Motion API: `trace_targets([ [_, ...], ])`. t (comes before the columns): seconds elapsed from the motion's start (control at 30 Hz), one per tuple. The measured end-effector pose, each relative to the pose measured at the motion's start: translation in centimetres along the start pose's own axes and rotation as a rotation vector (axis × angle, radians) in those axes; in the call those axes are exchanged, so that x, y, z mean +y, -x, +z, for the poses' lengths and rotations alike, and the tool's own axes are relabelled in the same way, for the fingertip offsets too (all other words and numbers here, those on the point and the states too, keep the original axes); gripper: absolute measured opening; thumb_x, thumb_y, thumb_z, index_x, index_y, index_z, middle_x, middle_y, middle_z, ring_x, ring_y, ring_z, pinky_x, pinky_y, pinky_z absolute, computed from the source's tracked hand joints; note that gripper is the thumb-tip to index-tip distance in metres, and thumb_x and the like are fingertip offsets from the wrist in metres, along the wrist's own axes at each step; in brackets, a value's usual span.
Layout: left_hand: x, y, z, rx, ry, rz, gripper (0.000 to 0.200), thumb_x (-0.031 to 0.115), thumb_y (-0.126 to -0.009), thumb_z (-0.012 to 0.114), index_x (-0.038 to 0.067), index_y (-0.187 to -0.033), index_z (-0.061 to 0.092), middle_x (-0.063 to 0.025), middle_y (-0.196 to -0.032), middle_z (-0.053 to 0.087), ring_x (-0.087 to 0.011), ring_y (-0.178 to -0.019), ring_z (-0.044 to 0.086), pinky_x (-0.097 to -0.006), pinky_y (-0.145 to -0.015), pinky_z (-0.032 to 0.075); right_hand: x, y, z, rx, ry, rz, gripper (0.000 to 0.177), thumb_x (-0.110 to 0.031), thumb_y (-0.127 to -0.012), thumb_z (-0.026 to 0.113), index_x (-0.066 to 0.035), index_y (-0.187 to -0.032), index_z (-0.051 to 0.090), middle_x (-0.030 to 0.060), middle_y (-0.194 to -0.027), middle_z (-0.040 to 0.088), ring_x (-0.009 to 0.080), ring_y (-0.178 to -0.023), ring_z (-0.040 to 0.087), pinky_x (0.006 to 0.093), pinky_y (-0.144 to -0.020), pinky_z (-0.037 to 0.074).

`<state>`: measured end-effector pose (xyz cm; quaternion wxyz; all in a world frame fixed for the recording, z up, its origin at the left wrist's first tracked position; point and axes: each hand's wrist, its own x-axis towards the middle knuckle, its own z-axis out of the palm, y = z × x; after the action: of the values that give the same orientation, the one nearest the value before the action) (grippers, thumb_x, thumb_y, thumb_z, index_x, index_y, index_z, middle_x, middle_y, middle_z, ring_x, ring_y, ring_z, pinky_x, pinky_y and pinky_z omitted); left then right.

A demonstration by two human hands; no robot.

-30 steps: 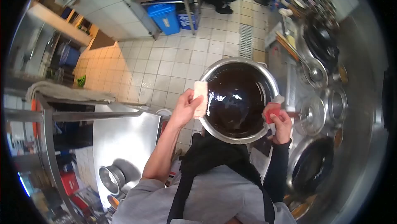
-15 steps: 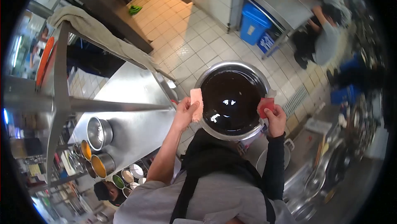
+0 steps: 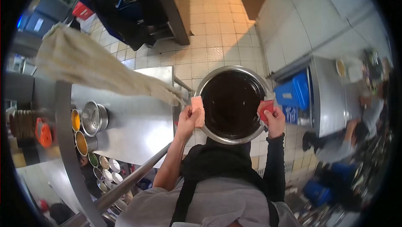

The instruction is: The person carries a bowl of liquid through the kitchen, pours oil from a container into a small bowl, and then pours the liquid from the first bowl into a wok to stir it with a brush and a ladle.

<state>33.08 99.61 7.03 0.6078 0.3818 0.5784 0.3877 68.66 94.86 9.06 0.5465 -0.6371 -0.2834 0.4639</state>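
Note:
A round metal pot [image 3: 200,129] of dark liquid [image 3: 232,105] is held in front of my body, above the tiled floor. My left hand [image 3: 188,120] pinches a pink cloth [image 3: 198,112] against the pot's left side. On the right side, my right hand [image 3: 275,121] presses a red cloth [image 3: 265,109] to the rim, its thumb on top. Whatever the hidden fingers grip beneath the cloths does not show.
A steel table [image 3: 134,122] with metal bowls [image 3: 91,118] stands at the left, under a hanging beige towel [image 3: 96,65]. Blue bins [image 3: 293,93] sit beneath a steel counter [image 3: 331,97] at the right. A person [image 3: 341,149] crouches near its end.
The view has turned, so the doorway, bins and crouching person appear elsewhere in the frame. The wall and counter look nearer. Both hands still hold the cloths at the pot.

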Motion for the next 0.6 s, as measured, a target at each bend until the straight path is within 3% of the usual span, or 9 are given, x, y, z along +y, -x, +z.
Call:
trace_targets([
  [0.2, 2.2, -9.1, 1.5, 0.179, 0.215, 0.122, 0.009, 0.013, -0.102, 0.062, 0.004, -0.102, 0.06, -0.002, -0.09, 0.068, -0.0067, -0.076, 0.063, -0.0235, -0.065, 0.051, -4.9, -17.5, 7.1, -0.257, 0.093, -0.043, 0.015, -0.006, -0.09, 0.068, 0.001, -0.104, 0.065, 0.0053, -0.093, 0.069, 0.011, -0.083, 0.063, 0.0272, -0.077, 0.051],
  [0.33, 6.0, -14.9, 1.8, 0.334, 0.312, 0.083, 0.012, 0.014, -0.102, 0.061, 0.002, -0.102, 0.057, -0.0034, -0.084, 0.065, -0.007, -0.064, 0.06, -0.0238, -0.052, 0.046, -7.3, -28.2, 13.1, -0.416, 0.187, -0.056, 0.015, -0.006, -0.09, 0.068, 0.001, -0.104, 0.065, 0.0057, -0.094, 0.069, 0.0112, -0.083, 0.063, 0.027, -0.077, 0.051],
  [0.47, 8.5, -19.4, 0.7, 0.52, 0.367, 0.088, 0.017, 0.017, -0.101, 0.062, 0.0, -0.104, 0.058, -0.0037, -0.083, 0.065, -0.0069, -0.06, 0.058, -0.0234, -0.048, 0.045, -9.6, -35.2, 20.5, -0.533, 0.211, -0.017, 0.016, -0.006, -0.091, 0.068, 0.001, -0.104, 0.065, 0.0066, -0.094, 0.07, 0.0123, -0.084, 0.064, 0.0282, -0.077, 0.053],
  [0.6, 10.6, -24.2, -1.9, 0.663, 0.333, 0.095, 0.016, 0.015, -0.1, 0.061, 0.0, -0.104, 0.059, -0.0017, -0.085, 0.063, -0.0074, -0.071, 0.06, -0.0245, -0.062, 0.049, -12.6, -40.4, 28.5, -0.638, 0.244, -0.006, 0.015, -0.005, -0.092, 0.067, 0.002, -0.105, 0.064, 0.0072, -0.097, 0.069, 0.0128, -0.085, 0.065, 0.0281, -0.078, 0.053],
])
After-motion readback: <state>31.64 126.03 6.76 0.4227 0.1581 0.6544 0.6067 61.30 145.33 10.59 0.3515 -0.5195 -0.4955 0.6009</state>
